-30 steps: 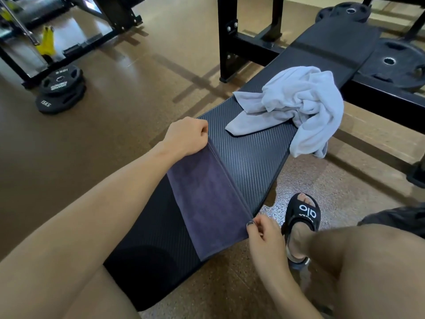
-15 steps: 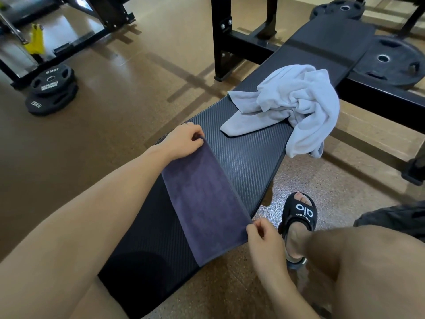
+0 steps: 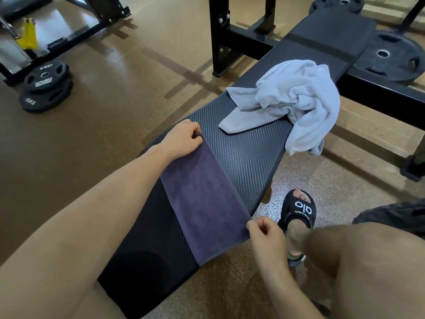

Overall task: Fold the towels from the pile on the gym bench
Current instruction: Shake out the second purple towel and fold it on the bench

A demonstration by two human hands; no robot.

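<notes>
1. Head view looks down on a black padded worktop (image 3: 248,157) that runs away from the person, with a dark purple towel (image 3: 202,199) laid flat across its near part as a long folded strip.
2. Left hand (image 3: 181,140) sits at the far corner of the dark purple towel; its fingers (image 3: 195,132) are curled over that corner, gripping it against the worktop.
3. Right hand (image 3: 266,233) is at the near right corner of the same towel, just past the worktop's right edge; thumb and fingers pinch the corner.
4. Between the two hands the towel's right edge runs straight and taut.
5. Beyond the dark purple towel, further along the worktop, lies a crumpled pale grey towel (image 3: 292,97), apart from it; one part droops over the worktop's right edge.
6. Right of the worktop, on the speckled floor, a foot in a black sandal (image 3: 299,212) stands just beside the right hand.
7. Left of the worktop, well apart from it, stacked black weight plates (image 3: 46,86) rest on the brown floor.
</notes>
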